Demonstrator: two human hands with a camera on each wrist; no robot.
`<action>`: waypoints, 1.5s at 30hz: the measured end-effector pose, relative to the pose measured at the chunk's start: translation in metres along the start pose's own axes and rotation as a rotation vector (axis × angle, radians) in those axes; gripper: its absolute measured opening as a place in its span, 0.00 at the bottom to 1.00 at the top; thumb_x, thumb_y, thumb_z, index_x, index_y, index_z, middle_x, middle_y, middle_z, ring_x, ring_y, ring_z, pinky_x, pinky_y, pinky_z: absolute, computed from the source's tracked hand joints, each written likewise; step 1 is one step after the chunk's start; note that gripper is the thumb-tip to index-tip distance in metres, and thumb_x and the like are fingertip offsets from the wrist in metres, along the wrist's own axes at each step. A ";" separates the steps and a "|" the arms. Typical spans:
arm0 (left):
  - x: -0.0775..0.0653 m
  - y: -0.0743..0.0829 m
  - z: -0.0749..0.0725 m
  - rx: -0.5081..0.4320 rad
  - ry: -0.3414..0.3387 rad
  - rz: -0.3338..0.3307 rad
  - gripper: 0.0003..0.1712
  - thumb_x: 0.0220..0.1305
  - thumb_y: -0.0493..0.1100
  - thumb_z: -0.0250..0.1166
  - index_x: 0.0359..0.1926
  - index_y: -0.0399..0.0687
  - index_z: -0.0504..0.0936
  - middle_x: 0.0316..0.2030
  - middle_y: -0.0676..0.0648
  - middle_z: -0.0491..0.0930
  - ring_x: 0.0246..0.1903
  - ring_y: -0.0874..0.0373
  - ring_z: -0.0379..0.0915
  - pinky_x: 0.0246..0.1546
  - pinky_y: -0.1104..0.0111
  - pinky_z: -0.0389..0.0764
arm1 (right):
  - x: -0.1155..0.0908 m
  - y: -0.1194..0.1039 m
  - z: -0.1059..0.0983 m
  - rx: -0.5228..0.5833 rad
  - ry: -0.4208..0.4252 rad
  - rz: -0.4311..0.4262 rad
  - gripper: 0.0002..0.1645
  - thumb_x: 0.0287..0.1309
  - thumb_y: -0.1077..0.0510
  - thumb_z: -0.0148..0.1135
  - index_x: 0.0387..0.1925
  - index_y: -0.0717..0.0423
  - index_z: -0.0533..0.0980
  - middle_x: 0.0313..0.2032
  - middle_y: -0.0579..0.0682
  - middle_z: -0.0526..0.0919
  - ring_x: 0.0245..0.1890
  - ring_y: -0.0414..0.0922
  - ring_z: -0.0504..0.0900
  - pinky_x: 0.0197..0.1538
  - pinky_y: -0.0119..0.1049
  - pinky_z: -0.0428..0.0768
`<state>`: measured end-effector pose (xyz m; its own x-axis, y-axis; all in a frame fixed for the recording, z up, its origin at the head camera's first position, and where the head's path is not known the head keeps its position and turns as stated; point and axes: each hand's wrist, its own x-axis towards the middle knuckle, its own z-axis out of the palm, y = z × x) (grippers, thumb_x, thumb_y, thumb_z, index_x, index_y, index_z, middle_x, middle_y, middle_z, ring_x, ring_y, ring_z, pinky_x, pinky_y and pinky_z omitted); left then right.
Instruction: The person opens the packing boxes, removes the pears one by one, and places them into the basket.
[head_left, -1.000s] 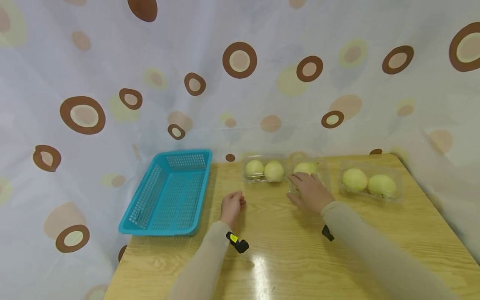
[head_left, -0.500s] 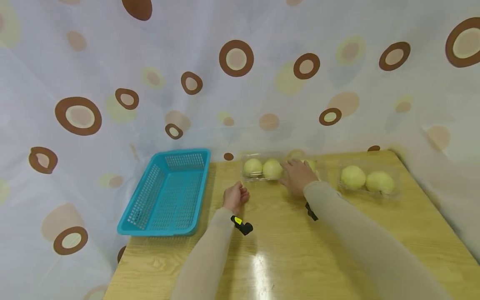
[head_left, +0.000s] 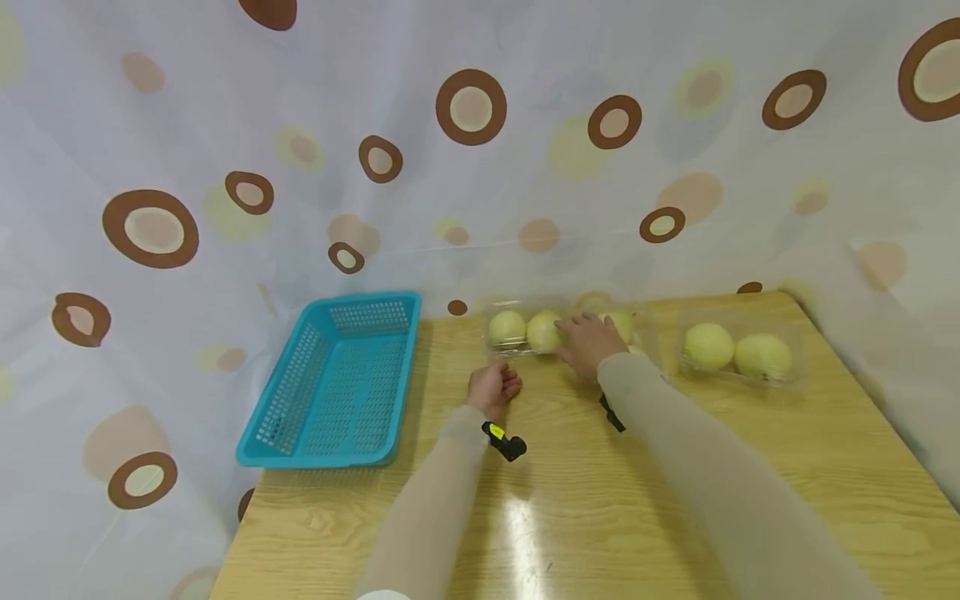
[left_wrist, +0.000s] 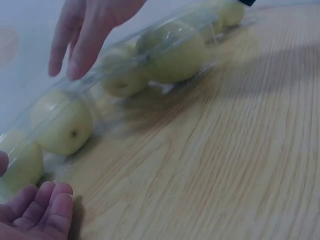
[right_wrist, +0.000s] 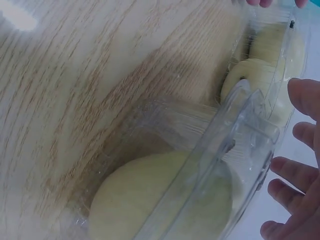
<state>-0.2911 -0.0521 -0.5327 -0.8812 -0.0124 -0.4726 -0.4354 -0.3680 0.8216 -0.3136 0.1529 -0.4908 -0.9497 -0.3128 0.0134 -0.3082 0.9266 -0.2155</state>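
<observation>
Three clear plastic clamshell boxes of round, pale yellow fruit, pear-like with a dark spot, line the back of the table. My right hand point(head_left: 590, 342) hovers between the left box point(head_left: 527, 328) and the middle box point(right_wrist: 165, 107), its fingers spread and slightly bent, gripping nothing. The right wrist view shows these fingers beside the lid edge; whether they touch it I cannot tell. In front of the left box, my left hand point(head_left: 492, 388) is palm up with loosely curled fingers and holds nothing. Part of the middle box is hidden behind my right hand in the head view.
On the left of the table stands a blue plastic basket point(head_left: 405, 375) with perforated sides. The right box point(head_left: 738, 350) lies apart, near the table's right edge. A spotted white curtain point(head_left: 525, 183) hangs right behind the table point(head_left: 600, 517).
My right hand has moved left from over the middle box toward the left one. My left hand has shifted right and forward, closer to the left box. The boxes stay put.
</observation>
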 end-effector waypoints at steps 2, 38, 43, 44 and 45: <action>0.000 -0.002 0.005 -0.021 -0.006 -0.007 0.22 0.70 0.38 0.53 0.59 0.26 0.68 0.42 0.36 0.77 0.39 0.49 0.78 0.50 0.59 0.78 | 0.003 -0.002 0.003 -0.007 -0.003 -0.019 0.33 0.66 0.43 0.55 0.69 0.50 0.65 0.66 0.59 0.66 0.68 0.61 0.59 0.65 0.66 0.53; -0.006 0.020 -0.016 0.510 0.218 0.384 0.41 0.64 0.51 0.60 0.72 0.43 0.54 0.57 0.37 0.66 0.52 0.44 0.67 0.49 0.52 0.71 | 0.002 -0.035 0.015 0.080 0.021 -0.063 0.28 0.66 0.49 0.58 0.62 0.60 0.69 0.61 0.60 0.71 0.57 0.58 0.74 0.57 0.52 0.74; 0.000 0.025 -0.015 0.834 0.242 0.522 0.33 0.65 0.51 0.60 0.67 0.44 0.67 0.59 0.37 0.67 0.56 0.43 0.66 0.54 0.52 0.71 | -0.002 -0.038 0.014 0.052 0.018 -0.088 0.28 0.66 0.49 0.58 0.61 0.60 0.69 0.61 0.60 0.72 0.57 0.57 0.74 0.56 0.51 0.75; 0.000 0.025 -0.015 0.872 0.250 0.543 0.31 0.65 0.50 0.61 0.66 0.43 0.69 0.57 0.37 0.68 0.55 0.42 0.67 0.53 0.52 0.71 | -0.003 -0.038 0.013 0.042 0.024 -0.098 0.28 0.66 0.49 0.59 0.61 0.61 0.70 0.60 0.60 0.72 0.56 0.57 0.74 0.55 0.51 0.76; 0.000 0.025 -0.014 0.903 0.257 0.562 0.30 0.65 0.49 0.61 0.65 0.42 0.71 0.56 0.37 0.69 0.54 0.42 0.67 0.53 0.52 0.72 | -0.004 -0.039 0.012 0.036 0.027 -0.104 0.28 0.65 0.49 0.59 0.61 0.61 0.70 0.60 0.60 0.73 0.56 0.57 0.75 0.55 0.51 0.76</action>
<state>-0.2991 -0.0744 -0.5166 -0.9772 -0.1977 0.0771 -0.0499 0.5672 0.8221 -0.2975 0.1158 -0.4945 -0.9141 -0.4004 0.0640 -0.4033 0.8813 -0.2463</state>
